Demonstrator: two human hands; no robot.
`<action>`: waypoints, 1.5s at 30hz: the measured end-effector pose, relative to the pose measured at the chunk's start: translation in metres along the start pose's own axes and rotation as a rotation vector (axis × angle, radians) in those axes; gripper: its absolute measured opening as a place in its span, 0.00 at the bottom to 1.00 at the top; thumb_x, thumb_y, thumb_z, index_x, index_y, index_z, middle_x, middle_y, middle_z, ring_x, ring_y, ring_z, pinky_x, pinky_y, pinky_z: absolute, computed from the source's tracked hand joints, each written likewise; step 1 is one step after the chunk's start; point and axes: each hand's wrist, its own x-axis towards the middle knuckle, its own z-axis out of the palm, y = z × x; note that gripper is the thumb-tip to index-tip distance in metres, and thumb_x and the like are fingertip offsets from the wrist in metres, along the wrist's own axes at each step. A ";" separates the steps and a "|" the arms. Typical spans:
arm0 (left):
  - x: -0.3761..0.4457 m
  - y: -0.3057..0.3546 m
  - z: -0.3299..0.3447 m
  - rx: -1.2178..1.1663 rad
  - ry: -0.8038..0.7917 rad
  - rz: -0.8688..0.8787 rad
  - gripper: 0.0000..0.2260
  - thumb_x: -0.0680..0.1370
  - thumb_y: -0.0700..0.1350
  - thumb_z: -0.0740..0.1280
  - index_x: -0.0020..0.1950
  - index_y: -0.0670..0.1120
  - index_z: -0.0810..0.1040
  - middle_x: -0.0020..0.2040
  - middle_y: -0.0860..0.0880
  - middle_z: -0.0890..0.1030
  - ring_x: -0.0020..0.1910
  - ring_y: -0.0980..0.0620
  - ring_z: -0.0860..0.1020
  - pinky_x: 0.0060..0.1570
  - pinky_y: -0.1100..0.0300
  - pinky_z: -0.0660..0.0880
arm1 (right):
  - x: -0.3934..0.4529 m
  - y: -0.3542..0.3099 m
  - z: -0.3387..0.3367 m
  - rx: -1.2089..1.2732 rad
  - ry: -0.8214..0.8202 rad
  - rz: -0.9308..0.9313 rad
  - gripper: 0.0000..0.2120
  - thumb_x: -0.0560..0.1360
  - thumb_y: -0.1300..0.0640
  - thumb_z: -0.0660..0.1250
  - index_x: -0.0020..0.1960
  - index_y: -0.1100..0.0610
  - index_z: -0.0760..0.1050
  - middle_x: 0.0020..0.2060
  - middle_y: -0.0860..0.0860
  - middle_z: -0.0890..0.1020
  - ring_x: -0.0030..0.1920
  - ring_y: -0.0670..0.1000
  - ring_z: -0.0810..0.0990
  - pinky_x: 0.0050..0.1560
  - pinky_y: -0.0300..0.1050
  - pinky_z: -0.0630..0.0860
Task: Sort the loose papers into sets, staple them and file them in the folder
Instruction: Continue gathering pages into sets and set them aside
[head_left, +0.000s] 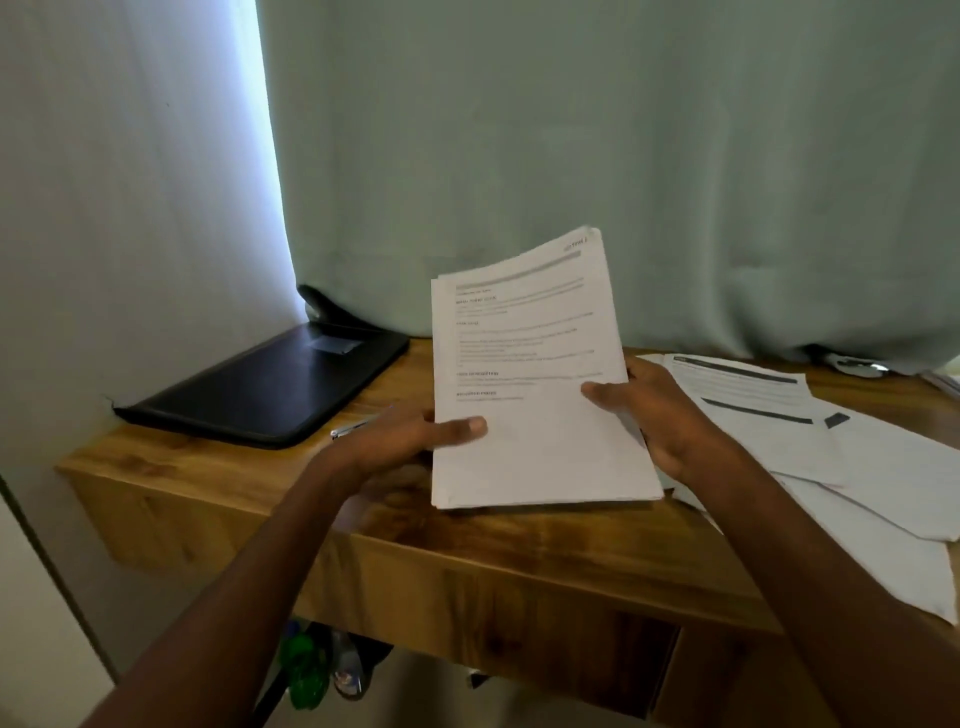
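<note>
my left hand (415, 436) and my right hand (660, 415) hold a stack of white printed sheets (524, 379) tilted up above the wooden counter (467, 540), each hand pinching a side edge with the thumb on the front page and the fingers behind. just right of my right hand, loose white papers with dark header bars (831, 447) lie fanned on the counter. a silver pen (353, 427) lies just beyond my left hand. farther left sits a closed black zip folder (270, 384), with a black stapler (332, 309) behind it against the pale green curtain (571, 130).
</note>
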 end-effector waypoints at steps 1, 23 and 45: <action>0.012 0.001 -0.001 -0.099 0.073 0.006 0.19 0.77 0.57 0.75 0.67 0.58 0.79 0.62 0.53 0.85 0.60 0.50 0.84 0.58 0.51 0.82 | 0.002 0.003 -0.004 -0.002 -0.018 0.019 0.19 0.77 0.65 0.72 0.67 0.56 0.78 0.59 0.52 0.85 0.57 0.56 0.85 0.59 0.56 0.81; 0.143 -0.020 0.041 -0.473 0.387 0.045 0.11 0.83 0.48 0.69 0.60 0.44 0.83 0.54 0.43 0.87 0.52 0.41 0.86 0.46 0.49 0.84 | 0.089 0.046 -0.049 0.117 0.030 0.092 0.16 0.76 0.61 0.75 0.63 0.57 0.81 0.53 0.54 0.87 0.52 0.59 0.87 0.57 0.60 0.82; 0.135 0.060 0.127 -0.337 0.197 0.249 0.16 0.80 0.44 0.70 0.68 0.47 0.80 0.60 0.47 0.85 0.57 0.45 0.85 0.54 0.47 0.81 | -0.030 -0.006 -0.133 0.079 0.170 -0.019 0.18 0.76 0.57 0.76 0.65 0.53 0.80 0.55 0.50 0.87 0.54 0.52 0.87 0.55 0.52 0.84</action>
